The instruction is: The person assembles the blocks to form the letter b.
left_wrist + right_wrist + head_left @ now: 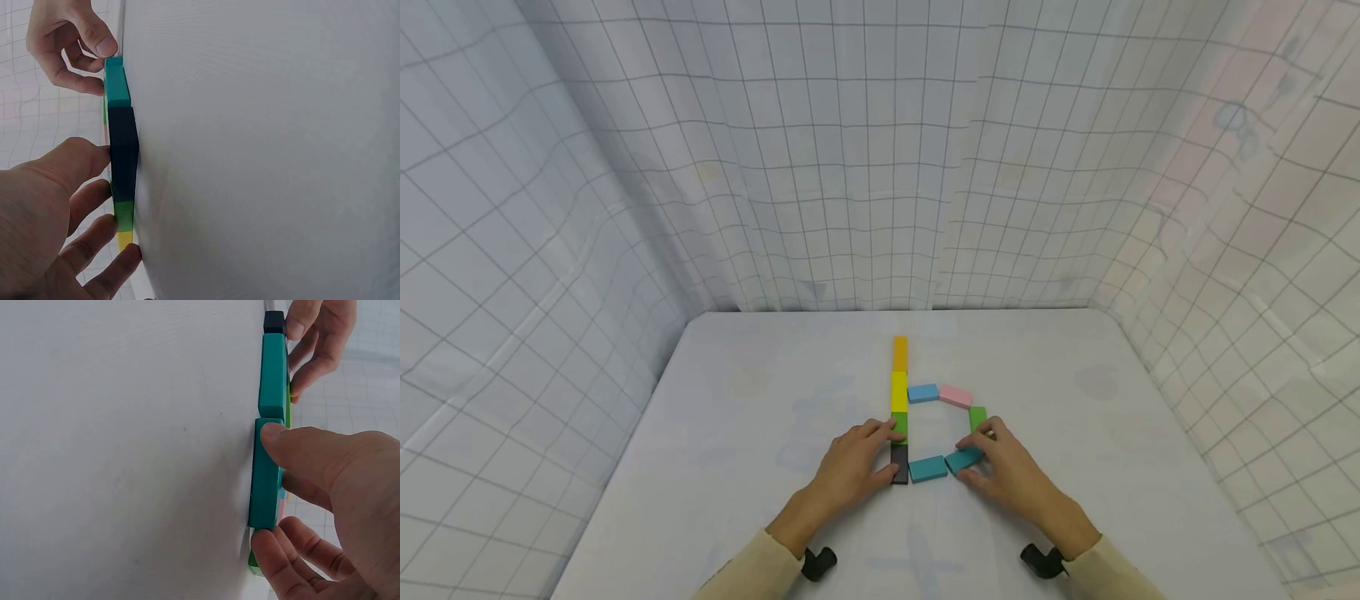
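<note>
Flat coloured blocks lie on the white table in the shape of a "b" turned into a column with a loop. Thumb and fingers of my right hand (1011, 471) pinch the outer teal block (964, 459) at its two ends; the right wrist view shows this teal block (265, 475) closely. Beside it lies another teal block (928, 469), near the foot of the column. My left hand (853, 467) rests its thumb against the black block (899, 464) and its fingertips by the green block (899, 427), fingers relaxed.
Further up the column are a yellow block (899, 392) and an orange block (900, 354). A blue block (923, 393), a pink block (956, 396) and a second green block (977, 417) form the loop's far side. Gridded white curtains (865, 167) surround the table (715, 400).
</note>
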